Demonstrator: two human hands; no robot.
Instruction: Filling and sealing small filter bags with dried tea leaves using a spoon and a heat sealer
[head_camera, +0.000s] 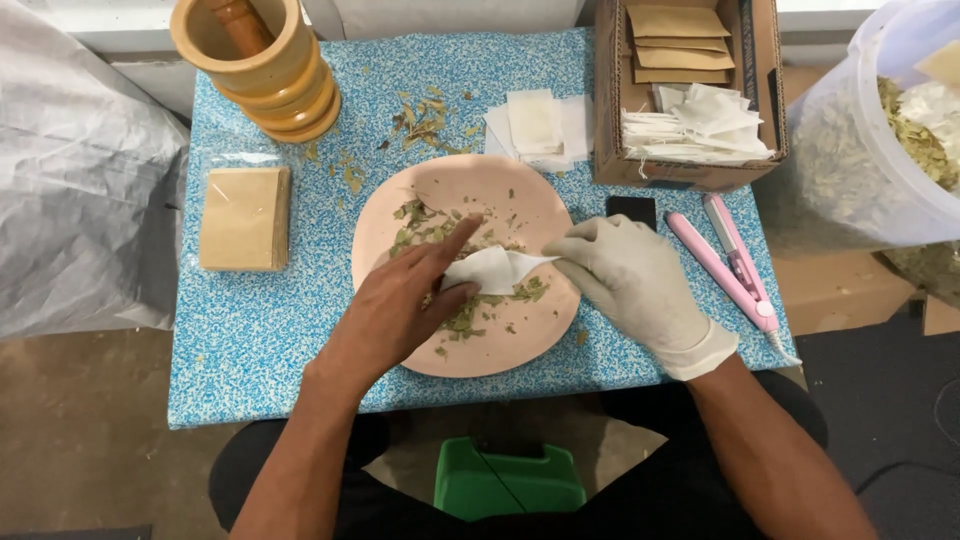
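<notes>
**A:** Surface?

**B:** One small table (250, 340), blue-and-white speckled top, grey floor around it. Pink round plate (520, 350) at centre, crushed green leaves (420, 225) scattered over it.

**A:** Item in hand?

**B:** One white filter bag (492, 268), small, thin, soft paper, slightly crumpled. It lies over the middle of the plate. Long axis runs left to right; its tapered corner points right, toward the gloved hand.

**A:** Hands?

**B:** Left hand (400, 305), bare, thumb and fingers closed on the bag's left end, index finger stretched out over the leaves. Right hand (630, 280), white glove, fingertips pinched on the bag's right corner.

**A:** Remainder?

**B:** Wooden mortar with pestle (260, 60), far left corner. Stack of tan sachets (243, 218), left. Loose white bags (535, 125) behind the plate. Cardboard box (610, 110) of bags, right rear. Pink sealing tool (725, 260), right edge.
</notes>
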